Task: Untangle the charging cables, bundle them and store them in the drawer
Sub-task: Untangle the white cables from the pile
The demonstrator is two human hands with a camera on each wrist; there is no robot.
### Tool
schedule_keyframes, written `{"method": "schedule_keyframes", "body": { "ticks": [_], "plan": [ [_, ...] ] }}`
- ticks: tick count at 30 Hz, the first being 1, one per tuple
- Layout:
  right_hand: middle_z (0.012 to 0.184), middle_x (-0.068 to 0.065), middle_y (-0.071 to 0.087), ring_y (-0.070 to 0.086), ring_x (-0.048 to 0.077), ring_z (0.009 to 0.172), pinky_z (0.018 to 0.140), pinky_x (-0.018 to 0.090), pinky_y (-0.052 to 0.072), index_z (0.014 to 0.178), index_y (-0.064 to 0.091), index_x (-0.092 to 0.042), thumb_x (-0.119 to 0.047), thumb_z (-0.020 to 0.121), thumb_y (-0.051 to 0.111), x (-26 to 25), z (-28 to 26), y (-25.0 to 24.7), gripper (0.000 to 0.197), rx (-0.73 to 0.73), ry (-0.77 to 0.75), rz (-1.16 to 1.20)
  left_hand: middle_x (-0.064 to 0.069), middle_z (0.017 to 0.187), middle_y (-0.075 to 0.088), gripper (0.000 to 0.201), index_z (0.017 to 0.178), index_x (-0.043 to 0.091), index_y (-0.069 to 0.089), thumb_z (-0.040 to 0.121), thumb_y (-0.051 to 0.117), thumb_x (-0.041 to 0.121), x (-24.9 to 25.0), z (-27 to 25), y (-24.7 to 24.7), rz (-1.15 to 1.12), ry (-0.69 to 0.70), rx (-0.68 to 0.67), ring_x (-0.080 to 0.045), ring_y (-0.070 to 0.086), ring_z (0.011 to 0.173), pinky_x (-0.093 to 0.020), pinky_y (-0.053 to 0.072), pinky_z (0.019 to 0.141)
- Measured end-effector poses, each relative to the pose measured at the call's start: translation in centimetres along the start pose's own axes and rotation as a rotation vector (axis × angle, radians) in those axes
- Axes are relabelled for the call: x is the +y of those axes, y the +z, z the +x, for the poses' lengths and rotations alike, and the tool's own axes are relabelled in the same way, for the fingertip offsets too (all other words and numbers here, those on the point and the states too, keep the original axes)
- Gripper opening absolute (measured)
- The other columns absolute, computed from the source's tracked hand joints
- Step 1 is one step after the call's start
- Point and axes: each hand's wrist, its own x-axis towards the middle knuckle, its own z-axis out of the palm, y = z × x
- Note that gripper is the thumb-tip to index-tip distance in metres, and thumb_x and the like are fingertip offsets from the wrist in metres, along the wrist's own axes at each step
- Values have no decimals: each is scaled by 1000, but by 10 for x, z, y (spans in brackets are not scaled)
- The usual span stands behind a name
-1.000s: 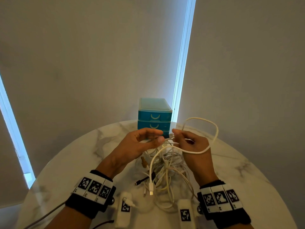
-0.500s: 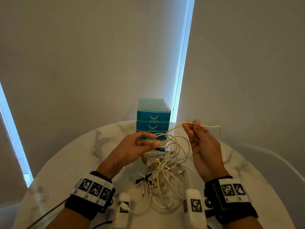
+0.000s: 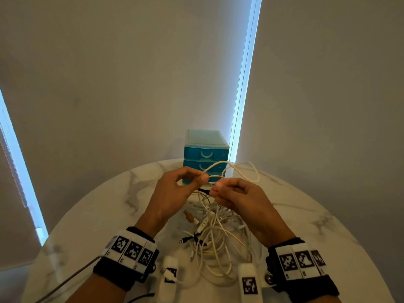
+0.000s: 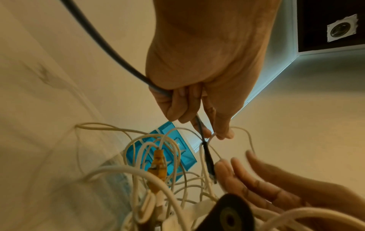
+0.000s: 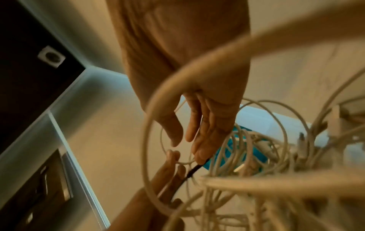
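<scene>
A tangle of white charging cables (image 3: 215, 239) lies on the marble table (image 3: 109, 206) between my wrists. My left hand (image 3: 203, 179) is raised over it. Thumb and forefinger pinch a white cable loop (image 3: 231, 168) that arches in front of the teal drawer unit (image 3: 205, 153). In the left wrist view my left hand (image 4: 215, 134) also grips a black cable, and its black plug (image 4: 208, 157) hangs below. My right hand (image 3: 217, 188) faces the left one. In the right wrist view its fingers (image 5: 203, 148) are straight and touch the black plug (image 5: 194, 168). All drawers are closed.
An orange connector (image 3: 189, 216) and a dark plug (image 3: 185, 239) lie in the tangle. The drawer unit stands at the table's far edge against the wall. A grey lead (image 3: 65, 278) trails from my left wrist off the table's near left.
My right hand has dropped from its raised spot on the right and come back to the left hand. The white loop now arches over both hands. The left hand has risen slightly.
</scene>
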Motion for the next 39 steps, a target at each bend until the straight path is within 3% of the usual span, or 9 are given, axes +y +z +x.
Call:
{"method": "schedule_keyframes", "body": {
  "ticks": [6, 12, 16, 19, 22, 25, 31, 34, 39],
  "plan": [
    [101, 1, 83, 79, 17, 98, 93, 39, 65, 107, 76, -12, -6, 99, 73, 15, 8, -6, 10, 103, -94, -345, 12, 101, 81, 14, 102, 27, 84, 94, 80, 38, 9, -1, 0, -62, 30, 3, -2, 73, 102, -27, 53, 97],
    [104, -8, 79, 78, 6, 92, 84, 30, 65, 118, 70, -33, -25, 88, 88, 17, 8, -7, 36, 48, -102, -520, -7, 95, 80, 25, 108, 2, 81, 101, 68, 23, 24, -6, 4, -356, -28, -57, 4, 58, 51, -3, 41, 53],
    [99, -14, 79, 74, -1, 92, 76, 15, 56, 106, 75, -34, -40, 88, 87, 16, 8, -7, 22, 139, -217, -637, -1, 78, 72, 30, 108, 24, 85, 94, 69, 44, 22, -7, 5, -323, -110, -191, -7, 46, 54, -18, 37, 52],
    [94, -13, 79, 74, 0, 91, 80, 28, 63, 97, 77, -34, -40, 91, 85, 20, 10, -12, 13, 194, -258, -652, -12, 104, 80, 28, 119, 32, 81, 101, 65, 47, 23, -8, 6, -228, -145, -280, -18, 55, 69, -29, 42, 65],
    [95, -8, 80, 78, 7, 87, 81, 43, 67, 96, 77, -29, -41, 97, 79, 16, 9, -13, 12, 285, -241, -545, 5, 113, 82, 23, 124, 27, 77, 105, 65, 33, 19, -6, 7, -117, -147, -328, 6, 67, 62, -5, 51, 64],
    [99, 1, 82, 82, 19, 82, 80, 46, 69, 105, 77, -15, -32, 100, 76, 7, 4, -9, 17, 274, -160, -303, 15, 111, 82, 24, 126, 28, 75, 104, 68, 30, 9, -1, 8, -112, -199, -317, 18, 69, 77, -1, 48, 68],
    [115, 8, 80, 77, 25, 116, 93, 34, 65, 110, 70, -6, -26, 108, 60, -19, -1, -21, 22, 28, 124, 425, 11, 113, 82, 25, 127, 29, 74, 103, 70, 28, 1, 1, 6, -148, -216, -285, -7, 75, 111, -20, 58, 69],
    [112, 7, 75, 75, 24, 119, 100, 38, 62, 104, 68, -9, -28, 108, 59, -21, -2, -27, 22, -46, 164, 645, 11, 114, 81, 24, 125, 33, 77, 101, 72, 31, 1, 0, 4, -126, -205, -279, -9, 76, 107, -18, 54, 65],
    [93, 0, 64, 54, 8, 71, 59, 22, 45, 113, 69, -13, -33, 96, 68, -15, 1, -18, 26, -86, 101, 331, 7, 104, 81, 24, 118, 36, 81, 96, 79, 29, 1, -5, 9, -103, -86, -281, -15, 77, 86, -21, 59, 68]
  ]
}}
